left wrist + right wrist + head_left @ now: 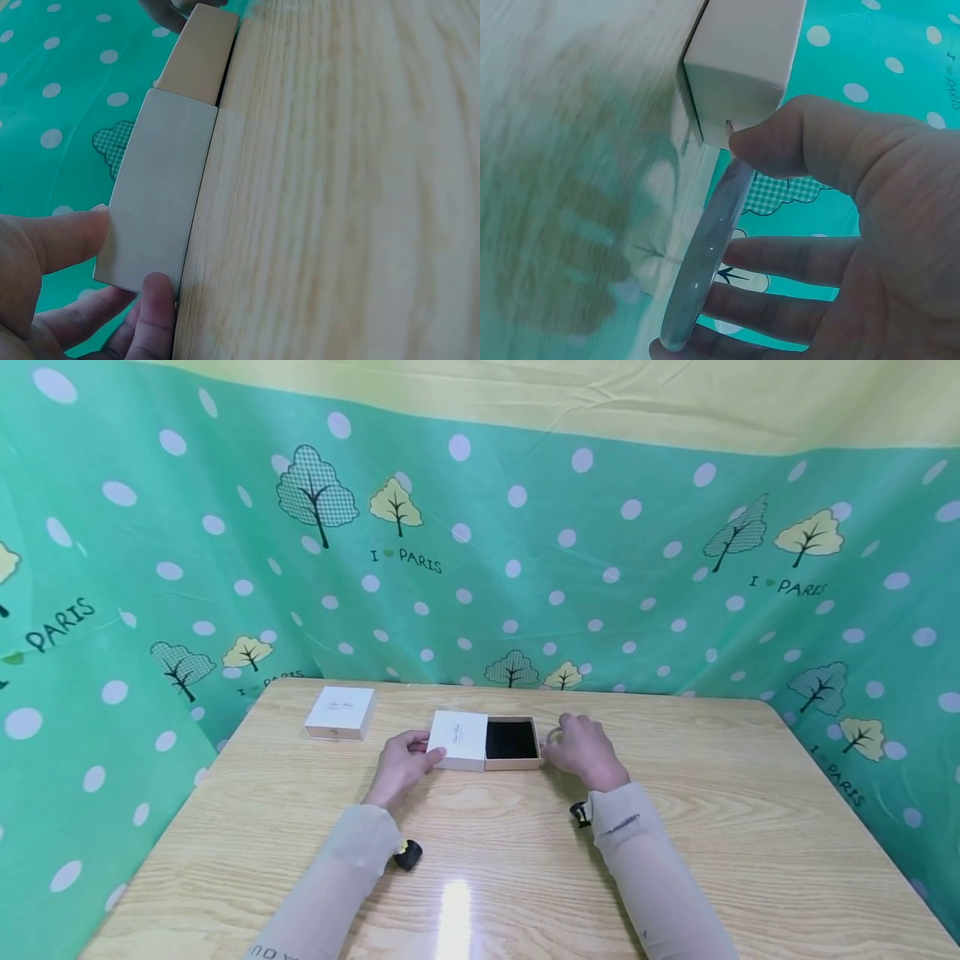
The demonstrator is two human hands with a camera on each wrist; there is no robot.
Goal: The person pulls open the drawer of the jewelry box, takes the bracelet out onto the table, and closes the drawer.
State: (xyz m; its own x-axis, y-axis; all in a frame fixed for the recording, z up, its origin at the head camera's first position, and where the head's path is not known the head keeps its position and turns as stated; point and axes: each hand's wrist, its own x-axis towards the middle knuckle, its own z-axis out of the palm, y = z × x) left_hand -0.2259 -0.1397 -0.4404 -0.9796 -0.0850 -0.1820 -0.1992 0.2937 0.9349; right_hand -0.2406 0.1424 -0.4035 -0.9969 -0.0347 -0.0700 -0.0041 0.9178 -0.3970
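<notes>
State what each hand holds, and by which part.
The left hand grips the open box's white cover by its left end; the right hand holds a bracelet by its rim.

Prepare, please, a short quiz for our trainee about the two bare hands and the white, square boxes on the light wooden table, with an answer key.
1. Which thing does the bare right hand hold?
A) a yellow wooden spoon
B) a shiny, greyish, curved band
C) a red plastic lid

2. True or false: the bare left hand grips the white, square box sleeve, and the tan, black-lined drawer sticks out of it.

3. Seen from the person, on which side of the sleeve does the other white, square box stand?

Key: 1. B; 2. True; 3. The left side.
</notes>
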